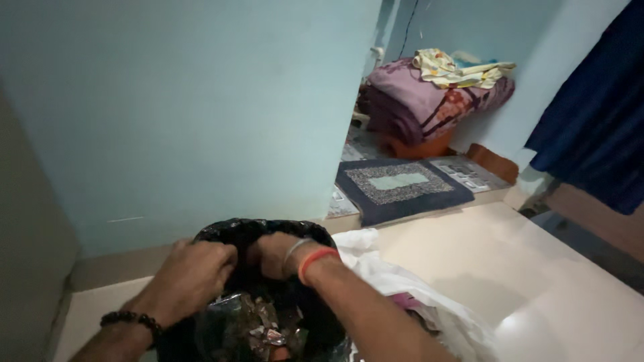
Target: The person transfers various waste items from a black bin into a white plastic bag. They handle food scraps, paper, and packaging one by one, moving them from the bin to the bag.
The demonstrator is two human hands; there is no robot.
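My left hand [191, 271] and right hand [275, 255] both grip the rim of one black bag [231, 231] of crumpled wrappers [261, 328]; one white bag [402, 281] lies beside it.

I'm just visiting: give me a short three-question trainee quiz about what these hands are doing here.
1. True or false: both hands grip the black bin bag.
2. Which wrist wears the orange band: A left, B right?
3. What lies right of the black bag on the floor?

Key:
1. True: the left hand and the right hand clutch its rim.
2. B.
3. A white plastic bag.
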